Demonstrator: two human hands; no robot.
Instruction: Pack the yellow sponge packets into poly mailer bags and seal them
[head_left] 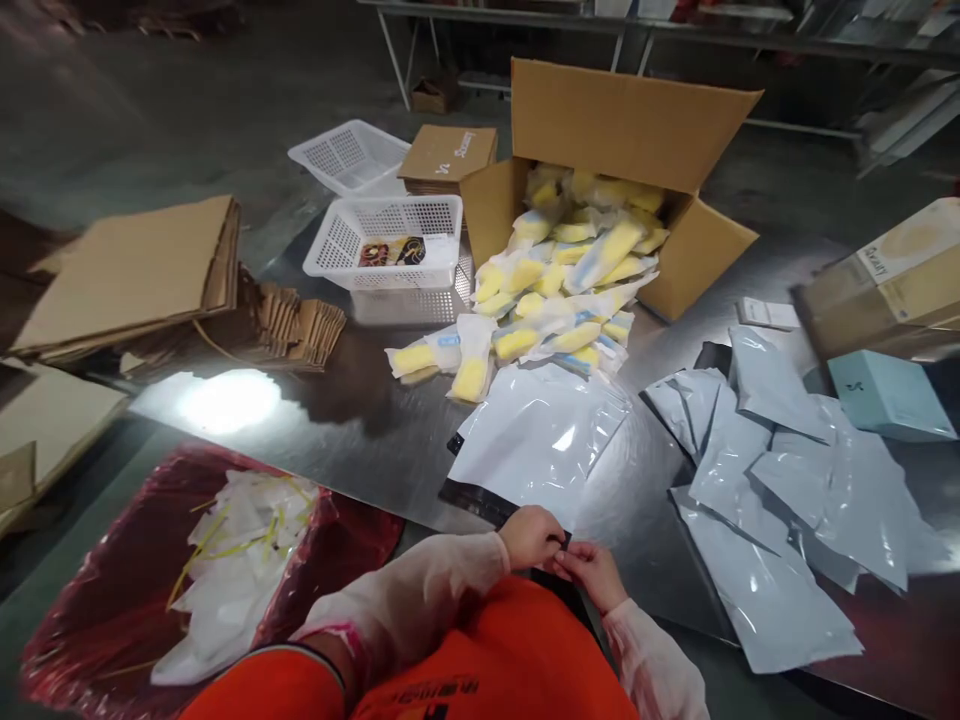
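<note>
1. Head view, near edge of the metal table (360, 440): left hand (532, 535) and right hand (597, 573) close together before an orange shirt (502, 660), fingertips of both pinched on a small dark edge (566, 541); impossible to tell from what piece.
2. Just beyond the hands: white bags (536, 430) lying flat, black along the near side; single or stacked, unclear.
3. Far centre: open carton (622, 125), with wrapped yellow packs (559, 285) inside and spilling out toward the white bags.
4. Right: overlapping heap of grey bags (795, 470), apparently filled and closed, near a blue box (889, 395).
5. Left: red-lined bin (112, 590) with white scraps (232, 580) and yellow strands; farther off, a white basket (330, 262).
6. Progress, by judgement: partway. Apparently done, several bags in the heap; apparently left, many packs in and before the carton. In hand, probably an opening or closing of a bag, which of the two not discernible.
</note>
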